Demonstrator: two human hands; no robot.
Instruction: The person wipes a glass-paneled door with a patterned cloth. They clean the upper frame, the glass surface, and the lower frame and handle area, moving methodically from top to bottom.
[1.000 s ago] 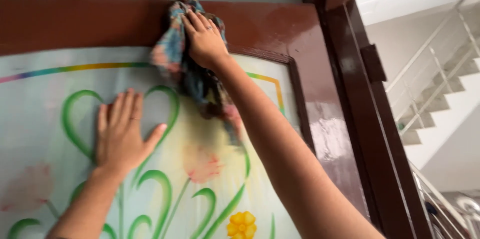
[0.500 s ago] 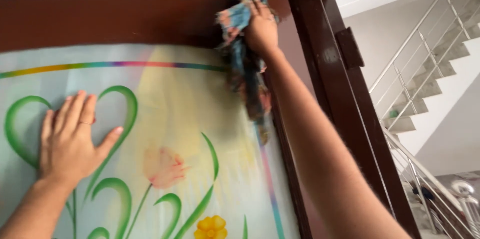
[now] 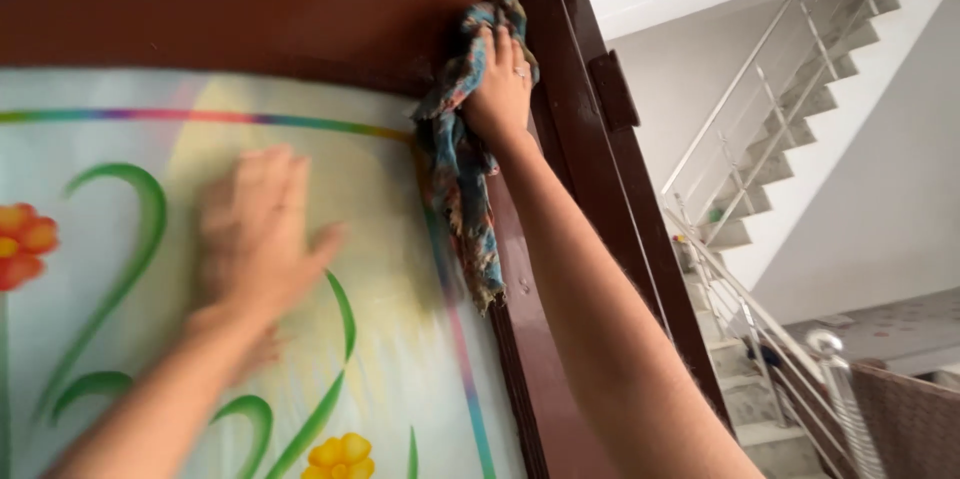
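Your right hand point(image 3: 497, 89) presses a multicoloured cloth point(image 3: 462, 154) flat against the top right corner of the brown wooden door frame point(image 3: 250, 24), fingers laid together over the bunched upper part while the long tail hangs loose down the frame's right edge. Your left hand point(image 3: 262, 229) lies spread, palm down, on the frosted glass panel point(image 3: 200, 139) with its painted green stems and flowers; it is blurred, so you cannot tell how firmly it bears on the glass.

Keep the cloth gathered under your palm so the pressure reaches the wood rather than sliding over folds. Work the fingertips into the corner where the top rail meets the upright, since dust likely sits in that joint. The hanging tail brushes the glass border; tuck it up if you want only the wood touched. Press lightly with the bracing hand, because glass takes a steady, spread load better than a push at one spot. To the right the stairs point(image 3: 800, 109) and their metal railing point(image 3: 740, 269) stand well apart, so your reaching arm has room to move
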